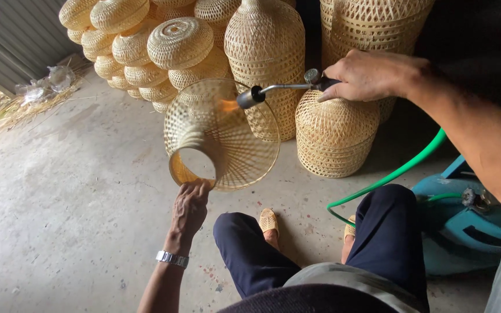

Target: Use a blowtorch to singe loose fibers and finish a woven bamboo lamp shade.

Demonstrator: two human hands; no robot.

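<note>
My left hand (189, 206) grips the woven shade (221, 136) by its neck; my right hand (369, 75) is closed around the torch (279, 90). Flame at the shade's one o'clock could scorch it if I linger.

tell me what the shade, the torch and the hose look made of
Shade: thin woven bamboo or cane strips, pale and matte, open lattice. Torch: metal, by its grey shine, with a dark nozzle. Hose: likely plastic or rubber, smooth, green, bending freely.

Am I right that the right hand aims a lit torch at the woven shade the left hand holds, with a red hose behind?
Not quite: the hose is green, as the head view shows. The right hand does aim the lit torch at the woven shade held by the left hand.
</note>
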